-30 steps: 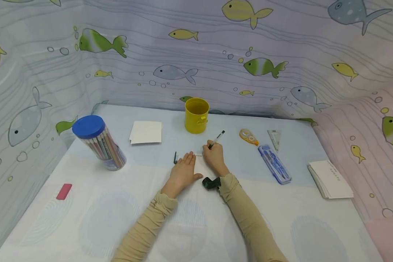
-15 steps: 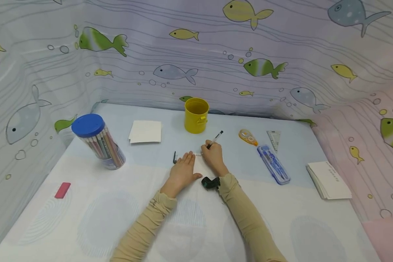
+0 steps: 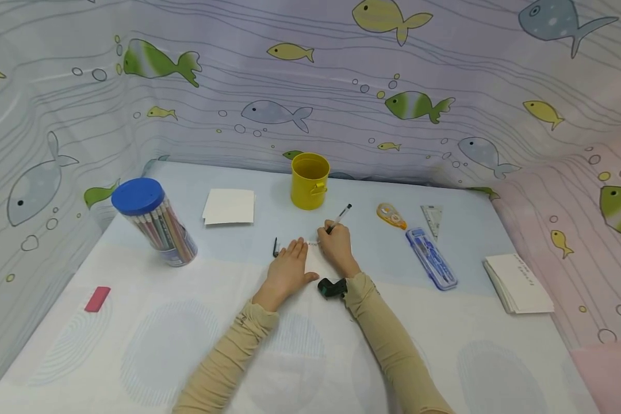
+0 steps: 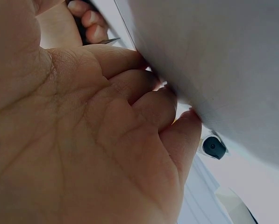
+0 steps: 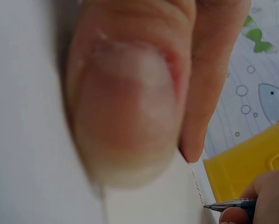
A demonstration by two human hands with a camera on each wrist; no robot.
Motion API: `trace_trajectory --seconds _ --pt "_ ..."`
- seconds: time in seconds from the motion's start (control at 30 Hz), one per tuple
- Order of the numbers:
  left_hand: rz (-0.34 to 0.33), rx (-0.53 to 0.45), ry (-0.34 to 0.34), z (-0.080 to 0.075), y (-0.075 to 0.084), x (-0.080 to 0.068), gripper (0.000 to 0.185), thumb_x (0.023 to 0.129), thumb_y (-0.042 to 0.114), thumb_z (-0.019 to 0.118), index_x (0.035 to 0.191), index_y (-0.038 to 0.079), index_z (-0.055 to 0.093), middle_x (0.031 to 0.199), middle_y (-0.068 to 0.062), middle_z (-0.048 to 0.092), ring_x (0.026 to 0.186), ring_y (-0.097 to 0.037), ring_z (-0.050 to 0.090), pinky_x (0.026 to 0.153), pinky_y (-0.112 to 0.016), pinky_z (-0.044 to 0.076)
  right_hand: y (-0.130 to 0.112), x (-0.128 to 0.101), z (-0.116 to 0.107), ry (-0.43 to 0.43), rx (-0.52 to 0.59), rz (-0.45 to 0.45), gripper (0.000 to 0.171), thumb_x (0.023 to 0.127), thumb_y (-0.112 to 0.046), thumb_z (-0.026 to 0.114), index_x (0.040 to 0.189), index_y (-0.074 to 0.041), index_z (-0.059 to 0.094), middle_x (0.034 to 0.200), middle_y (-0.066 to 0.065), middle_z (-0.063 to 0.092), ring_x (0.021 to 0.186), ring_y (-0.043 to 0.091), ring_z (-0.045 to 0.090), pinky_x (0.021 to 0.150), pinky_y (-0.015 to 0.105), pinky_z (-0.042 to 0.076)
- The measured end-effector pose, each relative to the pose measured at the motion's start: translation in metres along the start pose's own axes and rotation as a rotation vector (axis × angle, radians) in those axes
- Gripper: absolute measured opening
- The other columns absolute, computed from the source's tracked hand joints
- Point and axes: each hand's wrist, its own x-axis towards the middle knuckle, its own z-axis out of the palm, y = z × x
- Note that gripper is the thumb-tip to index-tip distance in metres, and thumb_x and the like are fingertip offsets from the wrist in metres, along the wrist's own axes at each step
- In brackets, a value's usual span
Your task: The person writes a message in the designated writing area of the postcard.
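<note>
My left hand (image 3: pixel 286 270) lies flat, its fingers straight, on a small cream card (image 3: pixel 318 264). My right hand (image 3: pixel 337 248) pinches a clear-barrelled pen (image 3: pixel 344 212), which leans with its black end up and to the right. In the right wrist view, the silver pen tip (image 5: pixel 214 206) meets the card's edge area beside a short line of handwriting (image 5: pixel 196 187). The left thumb (image 5: pixel 125 116) fills the middle of that view. The left palm (image 4: pixel 83 140) fills most of the left wrist view. A black pen cap (image 3: pixel 276 247) lies just left of the left fingers.
Behind the hands stands a yellow bucket (image 3: pixel 309 192). To the left are blank cards (image 3: pixel 230 207), a pencil jar (image 3: pixel 157 224) and a pink eraser (image 3: pixel 98 299). On the right lie correction tape (image 3: pixel 391 215), a set square (image 3: pixel 432 220), a blue case (image 3: pixel 432 259) and written cards (image 3: pixel 520 284).
The right hand and pen have shifted very slightly left along the card. My left hand stays put on it. The head view has moved a little.
</note>
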Motion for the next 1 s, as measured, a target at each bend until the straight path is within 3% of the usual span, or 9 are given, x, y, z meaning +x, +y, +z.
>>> trace_trajectory --seconds 0.33,0.57,1.0 --pt "0.006 0.004 0.004 0.0011 -0.0007 0.0009 0.083 0.091 0.05 0.06 0.149 -0.003 0.031 0.159 -0.019 0.025 0.149 -0.031 0.023 0.121 -0.046 0.026 0.0018 0.0022 0.0007 0.035 -0.007 0.01 0.037 0.086 -0.003 0.049 0.054 -0.014 0.034 0.046 -0.006 0.024 0.042 0.006 0.018 0.041 0.019 0.016" --pt "0.01 0.007 0.0 0.0001 0.0001 0.0002 0.083 0.091 0.049 0.06 0.149 -0.004 0.031 0.158 -0.02 0.025 0.148 -0.032 0.024 0.121 -0.046 0.025 0.0016 0.0019 0.0005 0.002 -0.023 0.02 0.038 0.087 -0.004 0.049 0.055 -0.014 0.033 0.045 -0.005 0.026 0.041 0.007 0.019 0.04 0.019 0.016" --pt "0.012 0.021 -0.006 0.0004 -0.0013 0.0016 0.083 0.092 0.05 0.058 0.149 -0.004 0.03 0.159 -0.019 0.024 0.149 -0.032 0.023 0.121 -0.045 0.025 -0.0039 0.0031 -0.0003 0.021 -0.064 0.021 0.039 0.088 -0.001 0.051 0.056 -0.013 0.032 0.048 -0.006 0.023 0.044 0.005 0.015 0.042 0.019 0.015"
